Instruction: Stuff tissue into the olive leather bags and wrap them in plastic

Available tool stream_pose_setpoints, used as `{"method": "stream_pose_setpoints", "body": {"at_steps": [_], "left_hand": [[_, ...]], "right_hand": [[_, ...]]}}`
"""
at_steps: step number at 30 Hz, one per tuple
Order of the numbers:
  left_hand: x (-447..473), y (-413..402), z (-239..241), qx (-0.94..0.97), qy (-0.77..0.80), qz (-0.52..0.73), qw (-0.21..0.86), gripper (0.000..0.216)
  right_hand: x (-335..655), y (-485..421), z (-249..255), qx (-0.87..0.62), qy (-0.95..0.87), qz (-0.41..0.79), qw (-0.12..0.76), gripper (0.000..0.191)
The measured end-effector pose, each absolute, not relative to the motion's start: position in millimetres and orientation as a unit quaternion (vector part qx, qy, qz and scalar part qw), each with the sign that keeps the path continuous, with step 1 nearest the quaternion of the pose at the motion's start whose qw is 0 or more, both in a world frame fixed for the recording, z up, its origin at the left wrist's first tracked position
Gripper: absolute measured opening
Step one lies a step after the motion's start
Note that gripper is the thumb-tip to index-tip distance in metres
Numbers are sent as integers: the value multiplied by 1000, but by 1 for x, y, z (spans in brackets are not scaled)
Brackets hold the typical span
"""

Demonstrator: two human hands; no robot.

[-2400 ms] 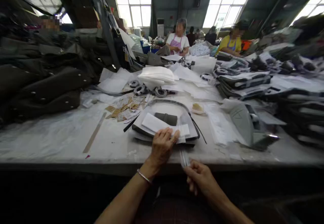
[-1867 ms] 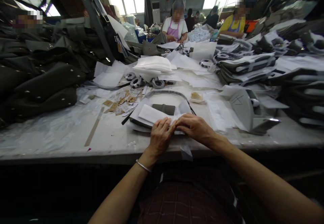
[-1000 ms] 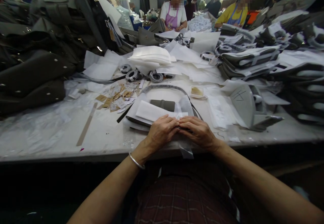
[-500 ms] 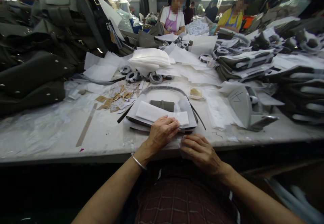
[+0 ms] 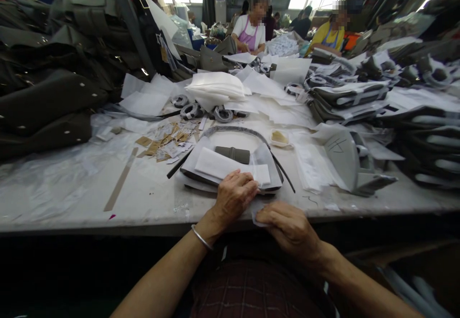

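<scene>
A dark olive handbag (image 5: 235,155) lies flat in front of me, partly covered by white sheets. Its looped handle (image 5: 235,129), wrapped in greyish film, arches away from me. Across it lies a white padding strip (image 5: 212,163). My left hand (image 5: 237,193) is closed over the near edge of this strip, fingers together; what lies under the fingertips is partly hidden. Close by on the right, my right hand (image 5: 287,224) pinches a translucent film (image 5: 256,211) at the table's front edge. The far end of this film is hidden near the left hand.
Paper tags (image 5: 165,143) and a long flat strip (image 5: 121,179) lie left. White sheets (image 5: 215,85) and wrapped coils (image 5: 223,113) lie behind. A tape dispenser (image 5: 359,164) stands right, beside stacked bags (image 5: 427,150). More bags (image 5: 46,102) pile up left. Two people (image 5: 249,32) work opposite.
My right hand has moved down and towards me with the translucent film, which shows more now. My left hand stays at the padding strip. The view has shifted slightly.
</scene>
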State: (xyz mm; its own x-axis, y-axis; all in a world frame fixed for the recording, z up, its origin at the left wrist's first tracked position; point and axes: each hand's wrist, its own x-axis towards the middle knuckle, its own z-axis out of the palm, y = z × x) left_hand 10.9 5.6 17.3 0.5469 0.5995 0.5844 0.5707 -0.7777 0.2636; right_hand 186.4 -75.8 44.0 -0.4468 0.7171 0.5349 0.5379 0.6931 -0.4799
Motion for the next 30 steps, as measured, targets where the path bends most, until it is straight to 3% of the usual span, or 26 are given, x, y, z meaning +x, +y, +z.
{"method": "stream_pose_setpoints", "body": {"at_steps": [8, 16, 21, 28, 30], "left_hand": [[1, 2, 23, 868, 317, 367, 107, 22], [10, 1, 31, 794, 422, 400, 179, 63], [18, 3, 26, 787, 455, 392, 144, 51], [21, 5, 26, 820, 438, 363, 58, 15], [17, 5, 26, 839, 408, 356, 40, 15]], "right_hand": [[187, -25, 81, -406, -860, 47, 306, 17], [194, 13, 80, -473, -828, 166, 250, 14], [195, 31, 69, -525, -765, 288, 238, 10], [199, 40, 56, -514, -762, 297, 258, 15], [200, 41, 53, -519, -752, 315, 255, 15]]}}
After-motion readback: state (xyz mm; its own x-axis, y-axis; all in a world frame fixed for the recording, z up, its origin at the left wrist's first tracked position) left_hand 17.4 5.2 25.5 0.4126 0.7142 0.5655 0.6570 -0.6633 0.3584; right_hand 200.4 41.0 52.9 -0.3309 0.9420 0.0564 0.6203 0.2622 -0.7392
